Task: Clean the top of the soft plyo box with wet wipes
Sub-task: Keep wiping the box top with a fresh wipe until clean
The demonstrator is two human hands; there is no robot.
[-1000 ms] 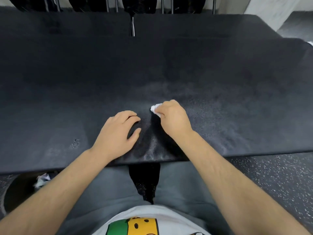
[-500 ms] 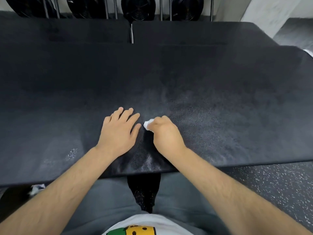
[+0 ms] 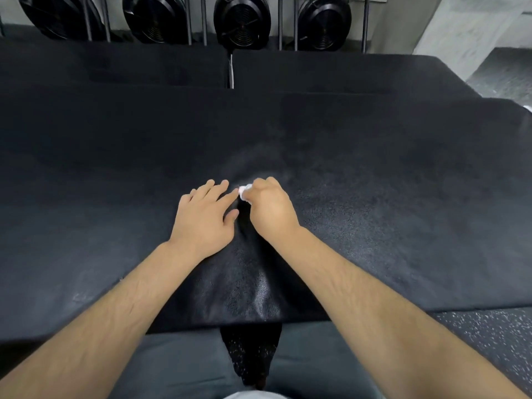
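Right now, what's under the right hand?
A crumpled white wet wipe, gripped by the right hand against the plyo box top. Only its tip shows; the fingers cover the rest.

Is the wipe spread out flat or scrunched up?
Scrunched up. Only a small white wad of the wipe pokes from the right hand, whose fingers curl round it.

The black box stands on a speckled floor. On its top the left hand lies flat, and just beside it the right hand presses a white wipe.
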